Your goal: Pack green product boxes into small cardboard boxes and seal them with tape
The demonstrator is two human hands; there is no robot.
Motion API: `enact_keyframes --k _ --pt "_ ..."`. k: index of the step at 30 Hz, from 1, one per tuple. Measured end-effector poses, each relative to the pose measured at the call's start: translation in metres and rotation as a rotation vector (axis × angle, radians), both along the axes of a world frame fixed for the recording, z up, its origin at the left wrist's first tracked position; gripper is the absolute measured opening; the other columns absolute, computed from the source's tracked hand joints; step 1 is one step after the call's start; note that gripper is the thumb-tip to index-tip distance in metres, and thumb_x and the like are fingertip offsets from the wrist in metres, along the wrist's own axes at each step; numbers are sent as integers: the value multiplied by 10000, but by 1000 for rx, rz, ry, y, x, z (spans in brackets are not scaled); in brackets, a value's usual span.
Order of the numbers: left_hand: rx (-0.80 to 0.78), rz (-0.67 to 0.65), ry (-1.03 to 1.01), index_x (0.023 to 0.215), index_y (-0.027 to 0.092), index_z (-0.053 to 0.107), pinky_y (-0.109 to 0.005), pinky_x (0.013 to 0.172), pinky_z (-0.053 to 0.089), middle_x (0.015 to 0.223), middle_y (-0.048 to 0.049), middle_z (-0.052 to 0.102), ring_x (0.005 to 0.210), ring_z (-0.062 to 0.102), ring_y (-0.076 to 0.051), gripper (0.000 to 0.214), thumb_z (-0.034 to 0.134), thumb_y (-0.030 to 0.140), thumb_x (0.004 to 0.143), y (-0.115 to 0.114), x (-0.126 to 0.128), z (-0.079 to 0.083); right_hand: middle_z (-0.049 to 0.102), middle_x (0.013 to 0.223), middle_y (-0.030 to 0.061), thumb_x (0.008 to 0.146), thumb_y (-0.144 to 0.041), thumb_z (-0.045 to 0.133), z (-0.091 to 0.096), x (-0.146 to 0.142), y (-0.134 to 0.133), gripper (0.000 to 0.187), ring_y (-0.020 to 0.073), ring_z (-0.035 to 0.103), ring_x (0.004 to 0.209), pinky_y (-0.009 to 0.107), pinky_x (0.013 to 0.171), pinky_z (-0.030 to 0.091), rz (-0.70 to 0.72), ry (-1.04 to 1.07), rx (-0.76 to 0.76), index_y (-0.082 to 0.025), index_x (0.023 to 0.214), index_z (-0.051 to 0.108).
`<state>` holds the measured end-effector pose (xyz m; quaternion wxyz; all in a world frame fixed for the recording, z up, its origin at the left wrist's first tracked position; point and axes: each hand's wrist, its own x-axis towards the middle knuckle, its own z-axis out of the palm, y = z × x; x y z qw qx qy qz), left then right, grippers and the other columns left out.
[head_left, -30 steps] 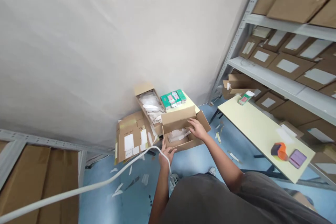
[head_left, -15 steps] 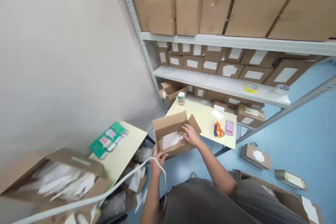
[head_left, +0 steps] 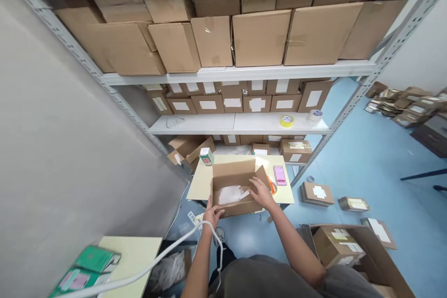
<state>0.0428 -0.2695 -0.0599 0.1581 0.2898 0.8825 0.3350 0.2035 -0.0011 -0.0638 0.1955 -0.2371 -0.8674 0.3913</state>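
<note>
Turned a good way right compared with half a second ago, so now facing the big steel shelving rack (head_left: 237,73) almost square on, packed with brown cartons. Also looking at the pale-yellow counter (head_left: 199,184) more squarely beyond the box now, instead of off to the right. Down to just part of the second counter (head_left: 139,251) at lower left, and seeing more of the big open carton (head_left: 387,265) at lower right.

Still holding the open cardboard box (head_left: 237,208) in front of the body, overlapping the nearer edge of the first counter in view. Can't tell whether touching it. Clamped on the near left corner with the left grip (head_left: 212,215). Reaching over the right end with the right grip (head_left: 262,193), fingers apart and inside the rim; honestly can't tell whether squeezing anything.

Carrying crumpled whitish plastic wrap (head_left: 229,194) inside, just left of the right fingertips. Also spotting green packs (head_left: 92,259) on the second counter, a small green-and-white carton (head_left: 206,156) and a purple-screened phone (head_left: 280,175) on the first, plus a yellow tape roll (head_left: 287,121) on the shelf.
</note>
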Motion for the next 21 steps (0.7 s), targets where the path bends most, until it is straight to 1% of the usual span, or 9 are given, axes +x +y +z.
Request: enact_keyframes --k 3,5,7,9,12,14,16,19,21 --pt "26 -38 23 805 246 789 -431 1253 503 1535 -102 718 1488 635 -325 94 730 212 870 23 -42 -16 631 1603 162 954 -269 695 4 -16 11 541 358 599 1509 587 1277 490 -56 9 13 -251 1494 699" --pt "26 -56 40 816 254 792 -426 1283 470 1543 -87 713 1538 587 -315 98 728 214 879 36 -73 -29 652 1577 155 941 -247 696 5 -31 13 542 353 620 1488 582 1264 505 -98 4 12 -265 1483 706" --pt "9 -78 52 843 250 798 -436 1307 440 1561 -78 701 1579 539 -321 74 738 220 872 46 -104 -40 664 1557 159 931 -235 696 6 -53 9 538 352 642 1463 578 1250 519 -130 -2 1 -261 1469 715" --pt "-21 -105 55 893 235 810 -482 1310 437 1584 -85 683 1593 512 -356 61 775 247 845 55 -135 -47 683 1530 161 918 -231 708 6 -81 2 536 351 656 1447 576 1243 523 -136 9 -26 -259 1453 725" --pt "-37 -160 41 1040 224 830 -534 1296 450 1647 -113 625 1606 483 -403 249 846 287 800 66 -176 -51 705 1511 152 910 -270 740 7 -135 -12 556 346 673 1422 575 1195 559 -110 49 -151 -281 1466 717" --pt "-33 -204 14 1177 225 817 -519 1301 444 1700 -132 565 1627 453 -409 422 893 287 766 72 -197 -53 681 1554 154 914 -344 767 6 -179 -20 598 348 679 1415 561 1133 598 -91 87 -317 -302 1506 689" --pt "-28 -245 -27 1321 220 766 -512 1312 429 1745 -158 501 1649 421 -405 612 931 291 735 74 -215 -56 635 1616 154 901 -441 805 4 -226 -26 672 356 650 1458 556 1121 602 -64 132 -502 -322 1546 657" --pt "0 -298 -91 1468 205 664 -551 1310 422 1772 -207 440 1659 404 -402 804 958 323 729 73 -241 -62 618 1637 160 826 -554 879 -2 -297 -31 790 370 568 1546 591 1228 509 -24 179 -695 -312 1544 654" --pt "39 -314 -107 1496 180 634 -545 1308 422 1749 -230 463 1652 419 -394 770 922 346 801 72 -262 -63 629 1624 171 791 -566 906 -7 -340 -31 828 372 539 1570 611 1289 431 -16 197 -772 -286 1532 662"
